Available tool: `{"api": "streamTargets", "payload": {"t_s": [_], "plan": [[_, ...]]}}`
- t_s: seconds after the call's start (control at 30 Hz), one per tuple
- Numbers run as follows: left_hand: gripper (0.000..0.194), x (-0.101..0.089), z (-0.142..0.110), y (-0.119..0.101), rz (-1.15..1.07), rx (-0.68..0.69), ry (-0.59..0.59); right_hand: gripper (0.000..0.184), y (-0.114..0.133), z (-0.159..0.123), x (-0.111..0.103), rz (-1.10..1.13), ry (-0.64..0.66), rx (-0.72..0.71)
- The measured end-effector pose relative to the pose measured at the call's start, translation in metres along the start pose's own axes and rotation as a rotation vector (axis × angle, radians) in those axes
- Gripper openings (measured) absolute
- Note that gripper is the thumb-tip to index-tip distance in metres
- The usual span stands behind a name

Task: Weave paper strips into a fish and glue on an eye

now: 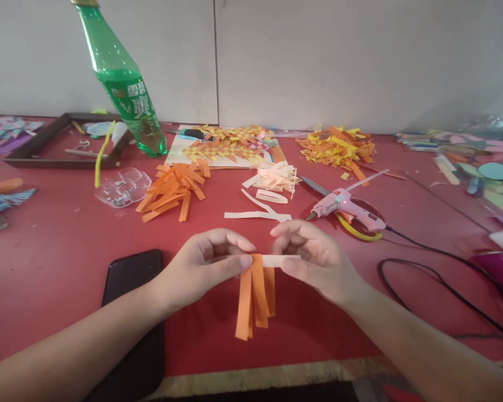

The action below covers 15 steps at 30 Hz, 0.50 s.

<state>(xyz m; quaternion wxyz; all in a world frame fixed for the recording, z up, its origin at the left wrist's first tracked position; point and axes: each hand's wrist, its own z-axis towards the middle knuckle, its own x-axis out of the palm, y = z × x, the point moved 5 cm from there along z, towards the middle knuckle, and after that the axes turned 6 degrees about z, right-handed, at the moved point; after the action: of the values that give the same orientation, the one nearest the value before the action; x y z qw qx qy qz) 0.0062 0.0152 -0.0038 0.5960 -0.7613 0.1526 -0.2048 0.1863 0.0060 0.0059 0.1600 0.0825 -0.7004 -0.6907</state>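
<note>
Between my hands, above the red tabletop, a pale paper strip is held out sideways. Several orange paper strips hang down from it, folded over its left part. My left hand is closed, its thumb pressed on the top of the orange strips. Thumb and fingers of my right hand pinch the pale strip near its right end. Just beyond my hands lie loose pale strips, a heap of pale strips and a heap of orange strips.
A pink glue gun lies at right, its black cord trailing right. At left are a phone, a clear flower-shaped tray, a green bottle and a dark frame. Woven paper and yellow-orange strips lie behind.
</note>
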Motion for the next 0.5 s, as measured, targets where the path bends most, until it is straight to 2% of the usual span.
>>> {"api": "streamTargets", "payload": {"t_s": [0.13,0.23,0.37,0.43,0.5], "plan": [[0.013,-0.001,0.003,0.001,0.018,-0.010,-0.009,0.029,-0.004,0.001,0.000,0.044,0.002,0.055],[0.014,-0.002,0.003,0.002,0.244,-0.004,-0.063,0.021,-0.010,0.002,-0.003,-0.035,-0.068,0.120],[0.016,-0.003,-0.001,0.006,0.515,0.053,-0.143,0.022,-0.016,0.000,-0.003,-0.237,-0.063,0.188],[0.016,-0.002,-0.002,0.008,0.609,0.132,-0.139,0.019,-0.014,-0.002,-0.003,-0.404,-0.079,0.136],[0.018,-0.001,-0.002,0.008,0.767,0.222,-0.140,0.014,-0.008,-0.003,-0.005,-0.658,-0.140,-0.002]]}}
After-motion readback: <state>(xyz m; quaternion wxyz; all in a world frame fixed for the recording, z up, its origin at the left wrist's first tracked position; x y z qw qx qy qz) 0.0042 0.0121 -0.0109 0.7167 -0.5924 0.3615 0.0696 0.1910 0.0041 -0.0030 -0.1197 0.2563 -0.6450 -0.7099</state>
